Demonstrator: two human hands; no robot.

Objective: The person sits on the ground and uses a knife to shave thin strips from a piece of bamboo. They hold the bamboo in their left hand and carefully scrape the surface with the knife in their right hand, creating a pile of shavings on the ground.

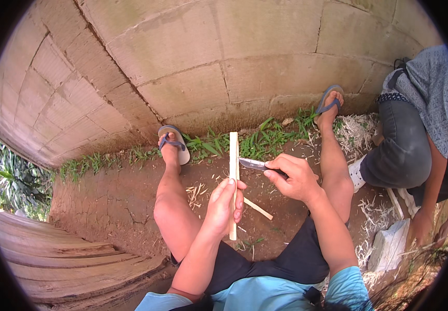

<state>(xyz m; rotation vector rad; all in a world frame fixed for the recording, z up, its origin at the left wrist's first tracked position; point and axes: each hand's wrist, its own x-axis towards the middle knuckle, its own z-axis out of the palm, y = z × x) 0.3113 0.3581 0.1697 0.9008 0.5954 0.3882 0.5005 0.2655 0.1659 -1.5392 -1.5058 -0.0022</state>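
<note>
My left hand [223,206] is closed around the lower part of a pale wooden strip [234,155], which stands upright in front of me. In my right hand [295,177] is a small knife [253,164] with a dark handle, its blade pointing left. The blade's tip lies at or very near the strip's right edge; I cannot tell whether it touches. Below and behind my hands a second pale wood strip [257,208] lies slanted, partly hidden by my left fingers. Thin wood shavings [197,194] are scattered on the dirt beside my left hand.
A block wall [182,78] rises ahead, with grass [265,140] along its foot. Stacked planks [68,259] lie at lower left. Close on my right another person [408,135] crouches beside a pale block of wood [388,246] and heaped shavings [358,133]. My sandalled feet are spread apart.
</note>
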